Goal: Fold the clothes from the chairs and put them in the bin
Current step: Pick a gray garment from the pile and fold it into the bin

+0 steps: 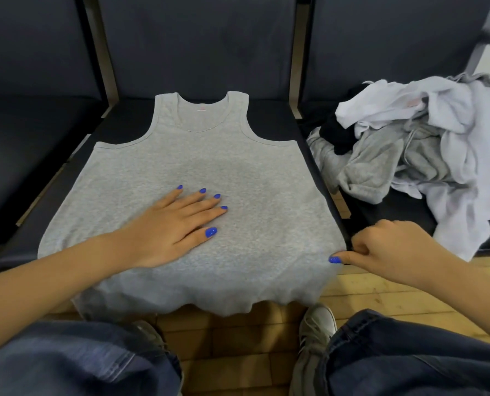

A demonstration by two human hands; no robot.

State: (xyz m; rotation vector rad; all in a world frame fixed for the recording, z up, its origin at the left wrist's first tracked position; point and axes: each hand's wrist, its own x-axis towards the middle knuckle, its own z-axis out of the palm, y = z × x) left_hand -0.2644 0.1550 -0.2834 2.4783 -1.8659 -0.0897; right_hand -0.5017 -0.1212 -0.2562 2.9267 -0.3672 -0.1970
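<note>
Early stage by the look of it: nothing seen folded, no bin in view. Nearest the camera, the grey tank top's (198,167) hem is draped over the front edge of the middle chair seat (269,110) and hangs toward the wood floor (381,292), just above the knees and shoes. Left hand (175,224) is laid flat on the lower middle of the top, fingers straight and spread, pressing, nothing gripped. Right hand (389,244) is curled at the top's lower right corner, cloth apparently pinched between thumb and fingers at the seat edge. Top is spread face-up, mostly smooth, straps toward the backrest; seat is nearly filled side to side, so folds are judged best made inward. Further right, an unfolded heap of white, grey and black clothes (415,150) sits on the neighbouring chair, well apart. Left chair looks bare.
</note>
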